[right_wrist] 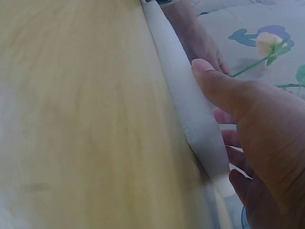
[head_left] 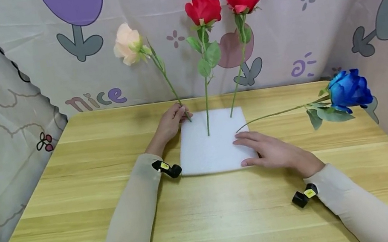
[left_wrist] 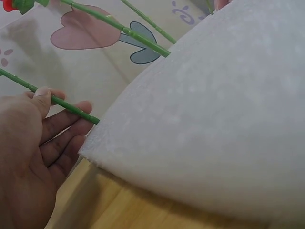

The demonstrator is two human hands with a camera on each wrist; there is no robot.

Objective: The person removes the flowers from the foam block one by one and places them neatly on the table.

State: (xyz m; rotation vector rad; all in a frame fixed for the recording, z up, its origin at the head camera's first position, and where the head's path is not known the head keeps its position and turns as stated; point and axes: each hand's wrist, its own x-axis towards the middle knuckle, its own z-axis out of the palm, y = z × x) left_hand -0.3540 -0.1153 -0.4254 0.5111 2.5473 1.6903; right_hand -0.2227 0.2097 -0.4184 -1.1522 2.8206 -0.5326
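on the wooden table [head_left: 91, 225], backed by a cartoon tulip cloth [head_left: 291, 30], sits the white foam block [head_left: 207, 153], and that's what everything hinges on. two red roses [head_left: 203, 9] already stand planted in it, one near the middle and one nearer the back right, while a blue rose [head_left: 348, 90] lies on the table off to the right with its stem tip reaching the block's right edge. the peach rose [head_left: 127, 44] is the one in hand: its stem runs down to the block's back left corner, where the left hand [head_left: 171, 123] pinches it low between thumb and fingers, just beside the foam. the right hand [head_left: 269, 149] lies flat with straight fingers pressing on the front right part of the block, not curled round anything. imo the trick is keeping that palm pressing down so the foam doesn't slide or tip, gripping the stem low so it doesn't bend, and pushing straight along the stem's own line rather than at an angle. being so near the corner, i'd guess it could tear out sideways, so go gently
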